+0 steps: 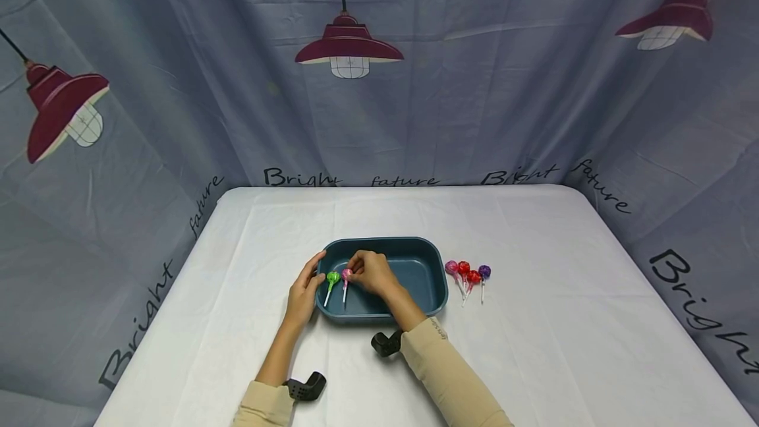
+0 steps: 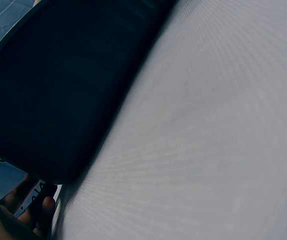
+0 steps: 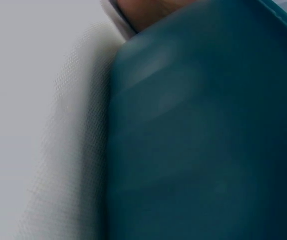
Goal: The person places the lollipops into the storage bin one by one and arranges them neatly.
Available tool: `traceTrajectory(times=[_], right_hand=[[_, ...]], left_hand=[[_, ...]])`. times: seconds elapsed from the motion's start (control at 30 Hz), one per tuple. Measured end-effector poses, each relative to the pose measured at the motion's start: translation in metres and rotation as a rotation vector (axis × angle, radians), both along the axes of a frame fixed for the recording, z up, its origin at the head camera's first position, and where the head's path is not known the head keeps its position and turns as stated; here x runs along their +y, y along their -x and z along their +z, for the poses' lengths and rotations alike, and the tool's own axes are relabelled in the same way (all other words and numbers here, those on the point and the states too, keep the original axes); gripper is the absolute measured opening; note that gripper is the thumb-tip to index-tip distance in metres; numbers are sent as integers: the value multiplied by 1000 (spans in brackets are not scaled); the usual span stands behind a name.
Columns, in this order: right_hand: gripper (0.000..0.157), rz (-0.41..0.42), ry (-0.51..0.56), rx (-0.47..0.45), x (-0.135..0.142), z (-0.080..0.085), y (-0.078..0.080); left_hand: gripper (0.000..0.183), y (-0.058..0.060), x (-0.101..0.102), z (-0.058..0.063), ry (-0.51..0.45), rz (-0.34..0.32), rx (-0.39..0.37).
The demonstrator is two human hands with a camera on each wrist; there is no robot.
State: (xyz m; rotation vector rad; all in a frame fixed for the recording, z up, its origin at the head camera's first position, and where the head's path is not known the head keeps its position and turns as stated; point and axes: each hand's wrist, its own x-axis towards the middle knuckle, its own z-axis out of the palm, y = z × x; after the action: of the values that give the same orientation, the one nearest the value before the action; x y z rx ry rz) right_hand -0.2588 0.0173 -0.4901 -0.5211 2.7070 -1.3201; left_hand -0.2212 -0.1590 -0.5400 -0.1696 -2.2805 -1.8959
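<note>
A dark teal rectangular tray (image 1: 418,279) sits on the white-covered table. Over its left part, my right hand (image 1: 372,273) pinches a pink lollipop (image 1: 346,275) near its head, with the white stick pointing toward me. Just left of that, a green lollipop (image 1: 333,279) leans in the tray, its stick toward the front. My left hand (image 1: 304,292) rests against the tray's left end, fingers fairly straight, fingertips and thumb at the rim. In the left wrist view, part of the left hand (image 2: 26,212) shows beside the dark tray wall (image 2: 58,100). The right wrist view shows mostly blurred tray wall (image 3: 183,150).
Right of the tray lie several lollipops: a pink one (image 1: 452,267), red ones (image 1: 473,277) and a purple one (image 1: 485,272). Black wrist cameras (image 1: 387,343) stick out from both wrists. A grey-blue curtain (image 1: 379,117) with printed lamps hangs behind the table.
</note>
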Motion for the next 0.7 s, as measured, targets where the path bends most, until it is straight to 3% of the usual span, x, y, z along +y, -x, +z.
traceTrajectory(times=[0.5,0.7], right_hand=[[19,-4,5,65,9,5,-4],[21,42,80,79,16,15,-11]], left_hand=[[43,-2,-1,-2,4,3,-9],[43,-1,-1,-1,-4,0,17]])
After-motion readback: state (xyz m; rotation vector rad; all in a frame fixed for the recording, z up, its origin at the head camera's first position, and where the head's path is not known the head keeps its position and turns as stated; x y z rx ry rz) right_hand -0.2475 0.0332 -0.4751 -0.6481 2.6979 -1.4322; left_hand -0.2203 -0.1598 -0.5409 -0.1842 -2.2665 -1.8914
